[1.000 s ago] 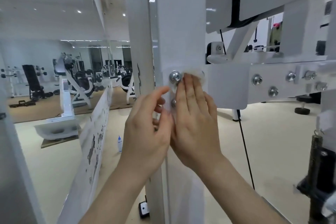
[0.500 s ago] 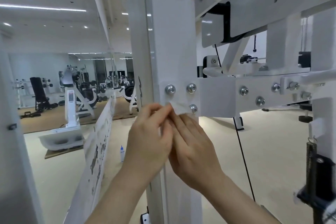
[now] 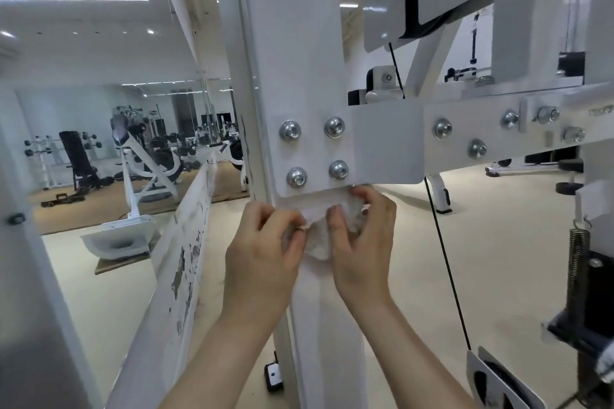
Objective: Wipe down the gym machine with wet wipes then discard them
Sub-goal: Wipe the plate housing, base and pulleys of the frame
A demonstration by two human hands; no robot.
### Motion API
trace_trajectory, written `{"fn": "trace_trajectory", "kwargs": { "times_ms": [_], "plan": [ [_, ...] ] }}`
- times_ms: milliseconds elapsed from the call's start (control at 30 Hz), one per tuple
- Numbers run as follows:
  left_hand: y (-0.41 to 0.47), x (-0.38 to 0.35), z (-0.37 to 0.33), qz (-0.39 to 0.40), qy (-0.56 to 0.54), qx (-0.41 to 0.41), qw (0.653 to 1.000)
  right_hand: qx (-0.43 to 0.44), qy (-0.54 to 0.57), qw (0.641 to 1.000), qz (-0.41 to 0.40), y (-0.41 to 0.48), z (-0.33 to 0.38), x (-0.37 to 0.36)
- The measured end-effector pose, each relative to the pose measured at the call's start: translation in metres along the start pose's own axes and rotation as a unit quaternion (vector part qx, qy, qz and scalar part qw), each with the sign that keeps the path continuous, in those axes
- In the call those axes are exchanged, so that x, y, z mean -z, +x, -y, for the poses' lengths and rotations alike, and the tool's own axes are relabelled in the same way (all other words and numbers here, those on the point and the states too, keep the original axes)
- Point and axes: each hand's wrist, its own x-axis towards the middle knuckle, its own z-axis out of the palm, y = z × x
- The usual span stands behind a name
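Far left of the fingers, well apart from them, a black bench (image 3: 78, 156) stands in the background. Nearer, to the lower left of the fingers, a white beam (image 3: 179, 259) with flaking paint runs diagonally toward the floor.

The left hand (image 3: 262, 252) is raised in front of the white upright (image 3: 299, 43) of the gym machine. Its fingers (image 3: 292, 222) are curled and pinch the left edge of the wet wipe (image 3: 320, 242).

The wet wipe is bunched between the two hands and lies against the upright, just below the lower edge of the bracket plate (image 3: 382, 143). Four bolts (image 3: 338, 170) sit on that plate directly above the fingers.

The right hand (image 3: 362, 242) grips the right portion of the wipe; its fingers (image 3: 335, 219) are curled round the bunched material, and the upper fingertips touch the plate's lower edge.

Right of the fingers, a black cable (image 3: 445, 259) runs downward, apart from the hand. Far right, a coil spring (image 3: 578, 259) hangs vertically.
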Motion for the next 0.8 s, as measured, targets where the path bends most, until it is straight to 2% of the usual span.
{"fn": "trace_trajectory", "kwargs": {
  "times_ms": [133, 233, 333, 433, 500, 567, 633, 700, 733, 800],
  "plan": [
    [-0.019, -0.008, 0.007, 0.0, -0.027, 0.03, 0.999, -0.068, -0.119, 0.988, 0.075, -0.044, -0.025, -0.004],
    [-0.029, -0.009, 0.008, 0.006, -0.024, 0.041, 0.999, -0.092, -0.073, 0.986, 0.117, -0.047, -0.027, 0.002],
    [-0.022, -0.005, 0.008, 0.003, -0.061, 0.096, 0.994, -0.094, 0.0, 0.988, 0.126, -0.015, -0.008, 0.001],
    [-0.004, 0.002, 0.002, -0.004, -0.109, 0.126, 0.986, -0.163, 0.155, 0.972, 0.072, 0.006, 0.011, -0.002],
    [0.003, 0.003, -0.001, 0.009, -0.108, 0.135, 0.985, -0.206, 0.183, 0.961, 0.032, 0.003, 0.009, 0.004],
    [0.005, 0.003, 0.001, 0.027, -0.14, 0.17, 0.975, -0.237, 0.158, 0.958, -0.011, -0.009, 0.0, 0.012],
    [0.006, 0.005, 0.004, 0.03, -0.202, 0.21, 0.956, -0.202, 0.1, 0.971, -0.075, -0.019, -0.004, 0.015],
    [0.006, 0.01, 0.004, 0.013, -0.238, 0.232, 0.943, -0.082, 0.037, 0.988, -0.126, -0.02, 0.004, 0.01],
    [0.008, 0.012, 0.003, -0.005, -0.247, 0.236, 0.94, -0.013, -0.007, 0.991, -0.135, -0.02, 0.006, 0.003],
    [0.012, 0.015, 0.004, -0.051, -0.24, 0.227, 0.943, 0.09, -0.112, 0.985, -0.094, -0.025, 0.011, -0.019]
  ]
}}
